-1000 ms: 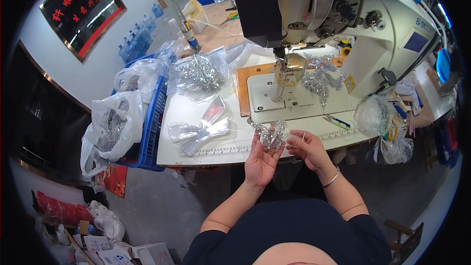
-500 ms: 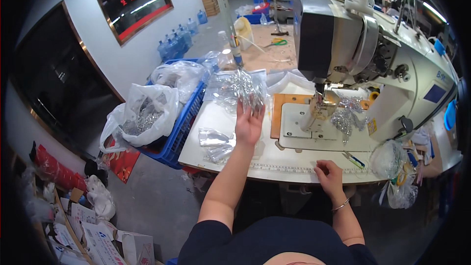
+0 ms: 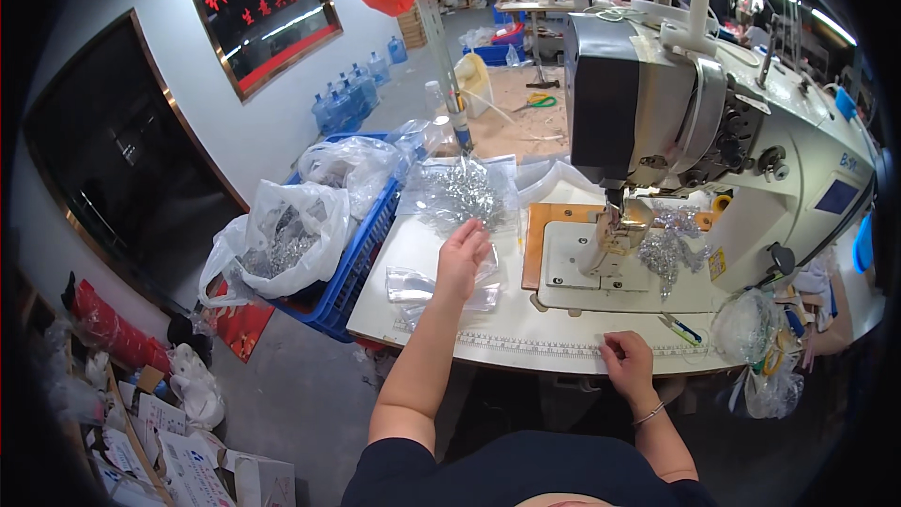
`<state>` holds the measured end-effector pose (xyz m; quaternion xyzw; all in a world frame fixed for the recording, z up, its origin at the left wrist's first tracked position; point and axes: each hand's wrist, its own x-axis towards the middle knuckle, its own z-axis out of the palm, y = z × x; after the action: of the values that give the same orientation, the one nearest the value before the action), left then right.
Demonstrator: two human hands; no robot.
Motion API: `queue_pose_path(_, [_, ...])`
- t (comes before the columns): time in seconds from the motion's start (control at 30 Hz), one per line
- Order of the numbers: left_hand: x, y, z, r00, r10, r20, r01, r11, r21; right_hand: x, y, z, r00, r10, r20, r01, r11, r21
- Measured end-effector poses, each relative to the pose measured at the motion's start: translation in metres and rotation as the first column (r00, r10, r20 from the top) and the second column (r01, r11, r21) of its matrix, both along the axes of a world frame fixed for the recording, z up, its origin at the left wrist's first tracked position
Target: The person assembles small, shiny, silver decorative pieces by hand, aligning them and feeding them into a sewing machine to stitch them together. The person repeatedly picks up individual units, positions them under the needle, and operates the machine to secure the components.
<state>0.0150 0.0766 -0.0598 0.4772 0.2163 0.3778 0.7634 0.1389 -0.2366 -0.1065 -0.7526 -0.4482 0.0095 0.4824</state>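
My left hand [image 3: 464,258] is just in front of a heap of shiny silver trim pieces [image 3: 465,190] lying on a clear plastic bag. Its fingers are drawn together, and anything between them is hidden. Beneath that forearm, flat clear plastic strips [image 3: 413,287] lie on the white sewing table [image 3: 526,342]. Loosely curled, my right hand [image 3: 627,361] rests at the table's front edge with nothing visible in it. The sewing machine [image 3: 615,84] stands ahead of it, and more silver trim [image 3: 668,258] lies right of the needle area.
Left of the table is a blue crate [image 3: 352,268] holding white plastic bags, one with silver pieces [image 3: 282,244]. Thread snips [image 3: 679,329] lie right of my right hand. Green-handled scissors [image 3: 539,101] and a hammer [image 3: 542,84] lie on the board behind. Cardboard boxes [image 3: 202,465] sit lower left.
My left hand has drawn back toward me from the silver heap, and its spread fingers have come together. My right hand stays at the table edge. The view has shifted slightly.
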Motion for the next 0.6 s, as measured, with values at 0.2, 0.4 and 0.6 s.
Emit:
queue_pose_path(0.2, [0.039,0.045,-0.04,0.442,0.622,-0.646,0.59,0.341,0.732,-0.007,0.003,0.004,0.984,-0.013,0.18,0.013,1.0,0.0])
queue_pose_path(0.4, [0.03,0.049,-0.034,0.631,0.513,-0.582,0.439,0.383,0.813,-0.007,0.0,0.0,0.944,-0.021,0.328,0.007,0.999,0.045])
queue_pose_path(0.6, [-0.074,0.011,-0.005,0.535,0.55,-0.641,0.481,0.426,0.767,-0.01,-0.003,-0.001,0.947,-0.014,0.322,-0.004,0.999,0.053])
